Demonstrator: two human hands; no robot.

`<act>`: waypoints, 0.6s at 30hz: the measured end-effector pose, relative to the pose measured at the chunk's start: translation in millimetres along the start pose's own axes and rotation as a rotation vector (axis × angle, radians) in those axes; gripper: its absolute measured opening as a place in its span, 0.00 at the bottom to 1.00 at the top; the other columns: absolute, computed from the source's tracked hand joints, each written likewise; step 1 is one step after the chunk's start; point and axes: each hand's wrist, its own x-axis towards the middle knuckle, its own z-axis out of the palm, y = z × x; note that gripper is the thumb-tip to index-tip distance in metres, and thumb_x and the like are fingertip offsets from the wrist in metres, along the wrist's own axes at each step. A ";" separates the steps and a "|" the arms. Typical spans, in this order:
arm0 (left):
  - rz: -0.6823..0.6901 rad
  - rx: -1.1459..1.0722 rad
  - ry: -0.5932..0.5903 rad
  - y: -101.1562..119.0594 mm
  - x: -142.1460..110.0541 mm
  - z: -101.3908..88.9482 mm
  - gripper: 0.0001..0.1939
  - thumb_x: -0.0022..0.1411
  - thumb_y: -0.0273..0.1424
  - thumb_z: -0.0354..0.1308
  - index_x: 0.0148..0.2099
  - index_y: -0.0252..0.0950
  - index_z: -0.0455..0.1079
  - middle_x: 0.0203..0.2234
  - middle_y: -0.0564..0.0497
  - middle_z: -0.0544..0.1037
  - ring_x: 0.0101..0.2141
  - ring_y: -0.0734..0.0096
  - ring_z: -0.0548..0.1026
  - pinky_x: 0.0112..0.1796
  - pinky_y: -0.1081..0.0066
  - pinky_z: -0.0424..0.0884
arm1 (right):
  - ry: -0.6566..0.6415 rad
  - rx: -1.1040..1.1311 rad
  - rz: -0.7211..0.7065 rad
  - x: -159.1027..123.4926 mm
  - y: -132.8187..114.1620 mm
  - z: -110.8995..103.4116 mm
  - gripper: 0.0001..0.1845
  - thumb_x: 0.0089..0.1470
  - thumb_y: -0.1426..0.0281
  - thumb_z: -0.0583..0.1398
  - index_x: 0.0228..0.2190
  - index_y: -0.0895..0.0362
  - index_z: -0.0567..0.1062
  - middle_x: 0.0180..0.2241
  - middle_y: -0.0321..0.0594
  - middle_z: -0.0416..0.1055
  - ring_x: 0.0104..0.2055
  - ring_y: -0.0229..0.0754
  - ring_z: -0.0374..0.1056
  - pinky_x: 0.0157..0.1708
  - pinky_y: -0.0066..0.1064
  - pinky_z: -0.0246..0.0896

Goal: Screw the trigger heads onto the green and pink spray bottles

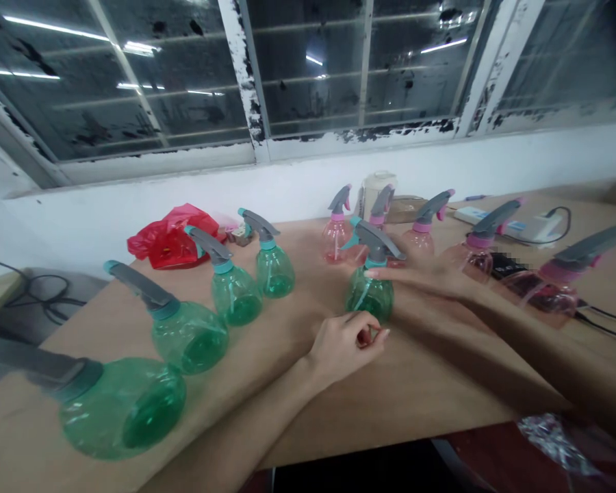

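Note:
A green spray bottle (370, 294) with a grey and teal trigger head stands upright in the middle of the table. My right hand (434, 279) reaches in from the right, slightly blurred, with a digit laid across the front of its neck; the other fingers are hidden behind. Just in front of that bottle, my left hand (346, 346) is curled into a loose fist, and no object shows inside it. To the left, several more green spray bottles (236, 294) stand in a row. Several pink spray bottles (418, 239) with grey heads form a row on the right.
Near the wall lie a red plastic bag (177, 239) and a small box (408, 209), with a pale container (380, 185) beside it. A white power strip (523, 226) with a cable sits at the right back. Behind runs a barred window (313, 68).

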 end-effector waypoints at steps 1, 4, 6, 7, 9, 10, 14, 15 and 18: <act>0.003 -0.001 0.004 0.4 -0.2 0.3 0.08 0.59 0.33 0.54 0.30 0.36 0.68 0.18 0.56 0.72 0.20 0.79 0.69 0.24 0.79 0.66 | -0.030 0.092 -0.014 2.7 1.0 1.2 0.31 0.44 0.54 0.63 0.50 0.50 0.67 0.44 0.39 0.72 0.46 0.49 0.68 0.46 0.42 0.65; 0.037 -0.014 0.009 3.1 -1.9 1.9 0.07 0.59 0.32 0.54 0.29 0.36 0.67 0.18 0.57 0.72 0.20 0.79 0.69 0.24 0.79 0.67 | -0.007 0.284 -0.005 10.4 2.3 8.7 0.31 0.46 0.56 0.63 0.51 0.50 0.65 0.49 0.39 0.69 0.51 0.50 0.65 0.50 0.43 0.62; 0.066 -0.024 0.009 4.7 -3.2 3.0 0.07 0.58 0.32 0.55 0.29 0.35 0.67 0.18 0.57 0.72 0.20 0.79 0.69 0.25 0.79 0.67 | 0.023 0.339 0.003 14.7 1.3 16.4 0.28 0.46 0.56 0.63 0.49 0.50 0.67 0.48 0.39 0.70 0.50 0.50 0.66 0.49 0.43 0.63; 0.074 -0.028 0.007 5.3 -3.6 3.3 0.07 0.58 0.32 0.55 0.29 0.35 0.67 0.18 0.57 0.72 0.20 0.79 0.69 0.24 0.79 0.67 | 0.027 0.358 -0.002 16.6 0.5 20.9 0.27 0.46 0.56 0.63 0.48 0.50 0.68 0.46 0.39 0.71 0.49 0.49 0.67 0.48 0.43 0.63; 0.068 -0.029 0.003 5.6 -3.8 3.7 0.07 0.58 0.32 0.55 0.29 0.35 0.67 0.18 0.57 0.72 0.19 0.79 0.69 0.24 0.79 0.67 | 0.025 0.400 -0.020 20.1 -1.1 30.6 0.24 0.47 0.56 0.62 0.47 0.49 0.69 0.45 0.39 0.73 0.47 0.48 0.69 0.47 0.43 0.64; 0.060 -0.030 0.001 5.6 -3.7 3.7 0.07 0.58 0.32 0.55 0.29 0.36 0.67 0.18 0.57 0.71 0.19 0.79 0.69 0.23 0.79 0.66 | 0.030 0.433 -0.033 21.8 -1.5 35.4 0.23 0.47 0.56 0.62 0.46 0.49 0.70 0.44 0.38 0.73 0.46 0.48 0.69 0.47 0.42 0.65; 0.058 -0.044 0.001 4.7 -2.6 3.4 0.06 0.57 0.31 0.56 0.28 0.36 0.67 0.17 0.57 0.71 0.19 0.78 0.68 0.23 0.79 0.65 | 0.047 0.608 -0.064 27.8 -2.0 50.9 0.20 0.45 0.58 0.65 0.40 0.50 0.73 0.43 0.38 0.75 0.42 0.46 0.71 0.46 0.42 0.65; 0.062 -0.048 0.001 4.6 -2.4 3.4 0.06 0.57 0.30 0.56 0.28 0.35 0.66 0.17 0.57 0.70 0.19 0.78 0.68 0.23 0.79 0.65 | 0.033 0.646 -0.071 29.0 -2.3 53.1 0.18 0.44 0.59 0.65 0.39 0.50 0.74 0.42 0.38 0.75 0.42 0.46 0.71 0.46 0.42 0.65; 0.079 -0.064 -0.008 4.7 -2.7 3.4 0.06 0.56 0.30 0.57 0.28 0.35 0.67 0.17 0.57 0.70 0.19 0.79 0.67 0.22 0.79 0.64 | -0.051 0.735 -0.105 32.6 -4.5 55.8 0.16 0.44 0.62 0.65 0.38 0.49 0.75 0.42 0.37 0.75 0.47 0.46 0.69 0.50 0.43 0.62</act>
